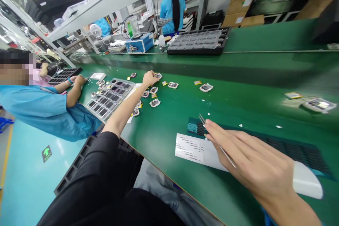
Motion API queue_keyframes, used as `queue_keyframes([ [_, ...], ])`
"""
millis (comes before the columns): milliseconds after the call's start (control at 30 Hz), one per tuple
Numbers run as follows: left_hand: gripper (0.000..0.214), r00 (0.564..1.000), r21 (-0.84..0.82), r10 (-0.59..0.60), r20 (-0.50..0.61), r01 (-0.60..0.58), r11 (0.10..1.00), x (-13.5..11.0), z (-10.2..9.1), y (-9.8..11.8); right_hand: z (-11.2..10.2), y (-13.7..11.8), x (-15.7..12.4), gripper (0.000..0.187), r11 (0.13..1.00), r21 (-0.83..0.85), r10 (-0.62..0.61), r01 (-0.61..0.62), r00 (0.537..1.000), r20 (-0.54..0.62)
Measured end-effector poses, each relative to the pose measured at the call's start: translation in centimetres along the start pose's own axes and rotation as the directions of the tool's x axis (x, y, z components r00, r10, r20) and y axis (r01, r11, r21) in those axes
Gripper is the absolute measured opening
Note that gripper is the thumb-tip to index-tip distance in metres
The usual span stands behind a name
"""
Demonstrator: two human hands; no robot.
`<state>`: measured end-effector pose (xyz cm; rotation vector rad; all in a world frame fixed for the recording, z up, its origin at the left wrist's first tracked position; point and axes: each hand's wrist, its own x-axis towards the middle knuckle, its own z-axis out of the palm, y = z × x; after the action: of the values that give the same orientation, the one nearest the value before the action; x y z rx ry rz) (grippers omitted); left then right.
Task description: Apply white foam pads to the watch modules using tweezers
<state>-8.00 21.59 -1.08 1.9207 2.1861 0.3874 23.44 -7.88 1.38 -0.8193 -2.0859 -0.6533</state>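
Note:
My left hand reaches far out over the green bench, fingers closed on one of several small white-framed parts scattered there. More such parts lie just below it, with small yellow pieces among them. My right hand is close to me, fingers pinched on metal tweezers whose tips point up-left over a white printed label sheet and a dark ribbed mat.
A clear tray of dark cells lies left of my forearm. A co-worker in a blue shirt sits at the left. A black tray stack and a blue device stand at the back. Another person stands beyond.

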Motion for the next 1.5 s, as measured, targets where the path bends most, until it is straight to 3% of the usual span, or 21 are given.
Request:
queue_keyframes([
  [167, 0.039, 1.0, -0.213, 0.017, -0.012, -0.019, 0.977, -1.1, -0.7, 0.9, -0.2, -0.1, 0.1, 0.087, 1.0, -0.002, -0.015, 0.015, 1.0, 0.007],
  [267, 0.026, 0.997, -0.37, 0.041, -0.07, -0.065, 0.927, -2.5, -1.5, 2.4, -0.3, 0.1, 0.3, 0.085, 0.999, -0.021, -0.038, 0.038, 0.999, -0.003],
  [333, 0.018, 0.992, -0.487, 0.067, -0.109, -0.112, 0.866, -4.1, -2.3, 3.8, -0.3, 0.2, 0.3, 0.083, 0.999, -0.03, -0.025, 0.025, 1.0, 0.005],
  [433, 0.023, 0.984, -0.633, 0.129, -0.121, -0.177, 0.754, -8.0, -3.2, 6.0, -0.2, 0.3, 0.1, 0.069, 0.999, -0.038, 0.02, -0.019, 0.999, 0.027],
  [467, 0.021, 0.982, -0.688, 0.162, -0.1, -0.186, 0.701, -9.8, -3.2, 6.6, -0.1, 0.3, 0.0, 0.06, 0.998, -0.038, 0.046, -0.044, 0.998, 0.04],
  [500, 0.017, 0.974, -0.801, 0.227, -0.021, -0.153, 0.579, -11.8, -3.1, 7.2, 0.0, 0.3, -0.1, 0.049, 0.997, -0.034, 0.077, -0.075, 0.996, 0.055],
  [567, 0.013, 0.894, -0.894, 0.413, 0.172, -0.034, 0.446, -15.9, -2.5, 8.0, 0.3, 0.3, -0.4, 0.03, 0.989, -0.021, 0.15, -0.149, 0.986, 0.077],
  [667, 0.015, 0.748, -0.874, 0.576, 0.33, 0.011, 0.486, -21.0, -1.3, 8.8, 0.8, 0.2, -0.6, 0.029, 0.97, -0.028, 0.243, -0.242, 0.969, 0.044],
  [733, 0.019, 0.714, -0.839, 0.622, 0.323, -0.089, 0.537, -23.1, -0.8, 9.0, 1.0, 0.1, -0.4, 0.036, 0.956, -0.054, 0.29, -0.29, 0.957, -0.003],
  [867, 0.02, 0.676, -0.787, 0.688, 0.263, -0.262, 0.558, -24.3, -0.6, 9.2, 1.2, 0.1, 0.0, 0.036, 0.952, -0.08, 0.294, -0.295, 0.955, -0.029],
  [1000, 0.019, 0.628, -0.821, 0.727, 0.279, -0.236, 0.519, -24.6, -0.8, 9.0, 1.5, 0.1, -0.2, 0.055, 0.972, -0.074, 0.222, -0.222, 0.975, -0.006],
  [1133, 0.019, 0.618, -0.812, 0.73, 0.293, -0.243, 0.531, -24.9, -0.9, 8.6, 1.9, 0.0, -0.8, 0.065, 0.974, -0.083, 0.212, -0.209, 0.977, 0.03],
  [1400, 0.027, 0.59, -0.79, 0.729, 0.347, -0.236, 0.566, -25.3, -1.1, 8.1, 1.9, -0.1, -1.4, 0.037, 0.984, -0.096, 0.16, -0.15, 0.982, 0.101],
  [1500, 0.031, 0.581, -0.759, 0.731, 0.357, -0.276, 0.59, -25.2, -0.6, 8.1, 1.4, 0.3, -1.4, 0.02, 0.995, -0.067, 0.085, -0.072, 0.971, 0.225],
])
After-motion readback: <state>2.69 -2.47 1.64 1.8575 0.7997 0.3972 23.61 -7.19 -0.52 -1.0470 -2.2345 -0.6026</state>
